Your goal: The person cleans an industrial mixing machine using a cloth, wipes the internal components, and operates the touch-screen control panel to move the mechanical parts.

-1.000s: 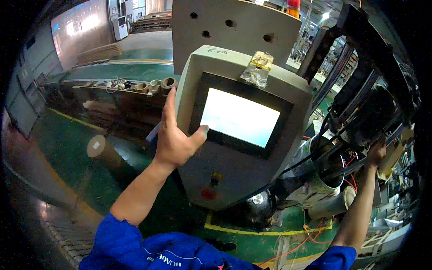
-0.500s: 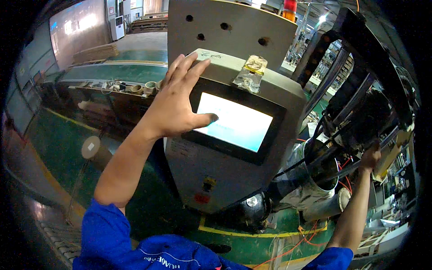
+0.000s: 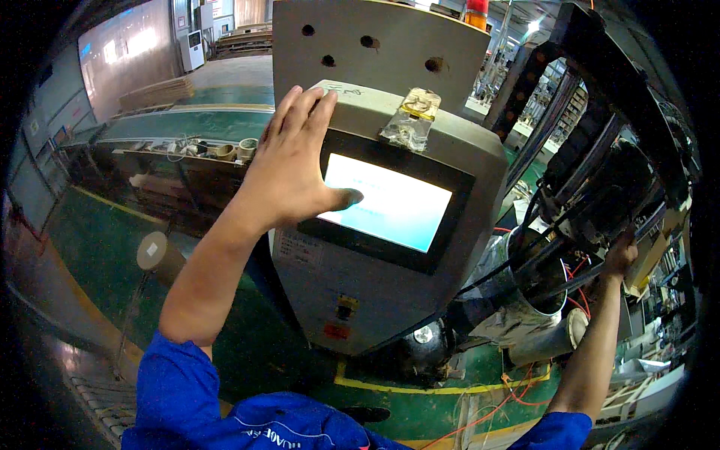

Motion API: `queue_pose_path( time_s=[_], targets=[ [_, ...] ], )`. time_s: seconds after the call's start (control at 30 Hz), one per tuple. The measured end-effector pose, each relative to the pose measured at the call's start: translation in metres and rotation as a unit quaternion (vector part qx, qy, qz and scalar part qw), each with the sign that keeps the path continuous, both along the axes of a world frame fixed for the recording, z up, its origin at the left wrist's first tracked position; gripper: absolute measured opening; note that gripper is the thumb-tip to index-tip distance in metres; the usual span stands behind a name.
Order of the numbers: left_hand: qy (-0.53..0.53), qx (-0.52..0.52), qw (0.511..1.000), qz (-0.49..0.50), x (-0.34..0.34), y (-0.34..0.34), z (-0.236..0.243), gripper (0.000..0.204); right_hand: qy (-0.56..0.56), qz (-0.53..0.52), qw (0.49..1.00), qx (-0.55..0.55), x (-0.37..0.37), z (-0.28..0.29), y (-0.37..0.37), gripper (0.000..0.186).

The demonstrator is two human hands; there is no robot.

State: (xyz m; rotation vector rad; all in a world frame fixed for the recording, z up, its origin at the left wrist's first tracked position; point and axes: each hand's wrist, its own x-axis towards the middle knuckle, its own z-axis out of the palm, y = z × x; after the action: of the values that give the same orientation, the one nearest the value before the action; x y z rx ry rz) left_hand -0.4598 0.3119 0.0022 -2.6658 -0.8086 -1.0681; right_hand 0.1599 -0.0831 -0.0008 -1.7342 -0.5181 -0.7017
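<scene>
White screen — left hand over edge

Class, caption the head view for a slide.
Left hand, thumb over a lit screen; right hand beside black machinery.

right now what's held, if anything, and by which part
The left hand, thumb at the lit screen, holds nothing. The right hand is at the black machinery; whether it grips cannot be told.

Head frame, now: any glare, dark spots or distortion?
Head view, centre: the screen is nearly blown white, text washed out; head view, right: black machinery by the right hand loses detail in shadow; head view, rim: fisheye warping, corners black.
</scene>
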Motion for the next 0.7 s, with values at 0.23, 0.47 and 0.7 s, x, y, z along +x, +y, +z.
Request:
queue_pose_path(
  time_s=[0.23,0.47,0.7],
  targets=[
    [0.022,-0.02,1.0,-0.002,0.0,-0.004,0.01,0.123,-0.106,-0.045,0.993,0.002,-0.025,0.0,0.022,0.065],
    [0.019,-0.039,0.999,-0.005,0.001,-0.006,0.011,0.121,-0.092,-0.014,0.995,0.02,-0.01,-0.004,0.017,0.048],
    [0.015,-0.017,1.0,-0.009,0.001,-0.003,0.008,0.125,-0.039,-0.152,0.975,-0.155,0.0,0.0,0.005,0.072]
  ],
)
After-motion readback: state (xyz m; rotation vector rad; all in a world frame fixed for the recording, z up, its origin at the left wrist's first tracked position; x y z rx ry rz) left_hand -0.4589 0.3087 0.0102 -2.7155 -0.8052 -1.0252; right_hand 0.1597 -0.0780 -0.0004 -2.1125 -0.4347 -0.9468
